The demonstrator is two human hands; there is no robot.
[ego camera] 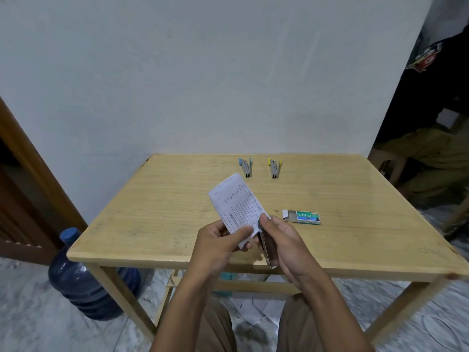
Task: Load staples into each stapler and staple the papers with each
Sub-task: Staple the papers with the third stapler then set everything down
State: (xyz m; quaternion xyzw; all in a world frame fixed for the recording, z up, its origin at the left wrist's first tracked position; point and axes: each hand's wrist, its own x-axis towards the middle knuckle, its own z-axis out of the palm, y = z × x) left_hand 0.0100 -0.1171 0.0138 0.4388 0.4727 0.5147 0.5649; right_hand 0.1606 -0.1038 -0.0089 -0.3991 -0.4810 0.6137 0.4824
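The person holds a small stack of papers [236, 201] above the near middle of the worktop [165, 212]. Its long axis runs from the hands up and away toward the far left, and the printed, lined face is turned to the camera. The left hand [220, 241] grips the near end, with the thumb laid across the front and the other fingers [245, 247] curled behind.

The right hand [286, 242] is wrapped round a silver stapler [267, 247]. The stapler's long axis runs nearly straight away from the body, with its far end at the near right corner of the papers, under the thumb. Whether its mouth is already closed on the sheets cannot be told.

Two more staplers lie side by side near the far edge, close to the wall [203, 85]. One is the blue-tipped stapler [245, 167] and the other, to its right, is the yellow-tipped stapler [274, 168]. Both have their coloured ends toward the wall and their noses toward the person.

A green staple box [303, 216] lies flat just right of the hands with its long axis left to right and its flap open on the left end. Bare worktop spreads wide on the left and right of the hands. A blue water bottle [83, 275] stands on the floor by the near left leg.
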